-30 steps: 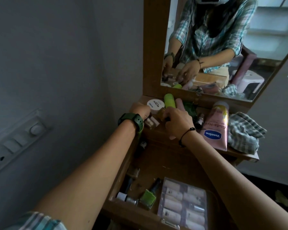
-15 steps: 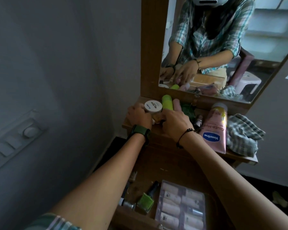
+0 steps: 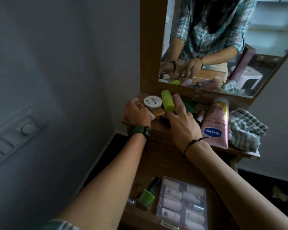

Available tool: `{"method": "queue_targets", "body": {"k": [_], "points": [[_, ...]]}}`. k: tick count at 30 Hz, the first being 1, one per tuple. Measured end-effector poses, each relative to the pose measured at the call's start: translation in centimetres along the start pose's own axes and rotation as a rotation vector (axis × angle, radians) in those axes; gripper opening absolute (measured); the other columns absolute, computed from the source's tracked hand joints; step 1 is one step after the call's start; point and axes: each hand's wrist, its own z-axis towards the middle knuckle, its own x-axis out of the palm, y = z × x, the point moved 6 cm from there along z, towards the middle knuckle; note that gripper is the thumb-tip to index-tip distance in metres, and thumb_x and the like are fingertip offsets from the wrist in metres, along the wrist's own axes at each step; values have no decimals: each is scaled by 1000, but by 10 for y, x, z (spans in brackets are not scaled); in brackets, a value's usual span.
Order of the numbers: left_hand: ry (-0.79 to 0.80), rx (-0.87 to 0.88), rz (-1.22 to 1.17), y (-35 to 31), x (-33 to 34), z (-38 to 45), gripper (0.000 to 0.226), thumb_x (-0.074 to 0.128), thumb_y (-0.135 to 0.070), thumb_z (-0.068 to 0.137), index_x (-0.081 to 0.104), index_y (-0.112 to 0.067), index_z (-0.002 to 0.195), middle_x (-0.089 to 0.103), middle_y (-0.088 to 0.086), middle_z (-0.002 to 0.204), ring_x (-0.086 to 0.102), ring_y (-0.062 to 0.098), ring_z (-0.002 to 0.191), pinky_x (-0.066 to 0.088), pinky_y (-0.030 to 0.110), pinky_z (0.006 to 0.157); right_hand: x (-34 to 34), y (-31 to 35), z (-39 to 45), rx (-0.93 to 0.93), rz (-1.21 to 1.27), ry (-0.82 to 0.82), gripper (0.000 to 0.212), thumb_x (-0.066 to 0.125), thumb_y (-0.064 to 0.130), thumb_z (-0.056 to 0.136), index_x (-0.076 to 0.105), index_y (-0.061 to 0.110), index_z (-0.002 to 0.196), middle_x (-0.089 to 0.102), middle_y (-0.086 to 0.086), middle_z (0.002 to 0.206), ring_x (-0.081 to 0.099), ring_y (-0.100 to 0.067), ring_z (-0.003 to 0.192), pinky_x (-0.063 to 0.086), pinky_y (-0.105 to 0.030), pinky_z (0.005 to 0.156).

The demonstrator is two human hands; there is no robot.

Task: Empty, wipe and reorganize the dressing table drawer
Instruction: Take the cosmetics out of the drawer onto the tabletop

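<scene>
2 hands on the crowded tabletop (image 3: 136, 124) — left hand (image 3: 137, 112) curled, grip unclear; right hand (image 3: 181, 117) spread.

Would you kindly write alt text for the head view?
Both hands, left hand and right hand, rest among small cosmetics on the wooden dressing table top, beside a pink Vaseline tube; the open wooden drawer below holds a green nail polish bottle.

A grey painted wall (image 3: 56, 63) fills the left of the frame, with a pale switch plate and round dial (image 3: 12, 135) at the left edge. In the upper right, a wood-framed mirror (image 3: 150, 47) reflects a pink plastic stool (image 3: 251, 77). A crumpled yellowish scrap (image 3: 278, 193) lies on the dark floor (image 3: 264, 180), lower right.
</scene>
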Motion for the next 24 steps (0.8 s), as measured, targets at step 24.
{"method": "queue_targets", "body": {"k": [24], "points": [[194,-134,-94,45,-97,-61,29,43,5,86,60,-16,95,60,0,98,59,19,97,47,29,86,98,50,-19,-272,206,363,54,47,-1,87,39,13,139,40,-10,143,42,-28,129,36,-34,106]]}}
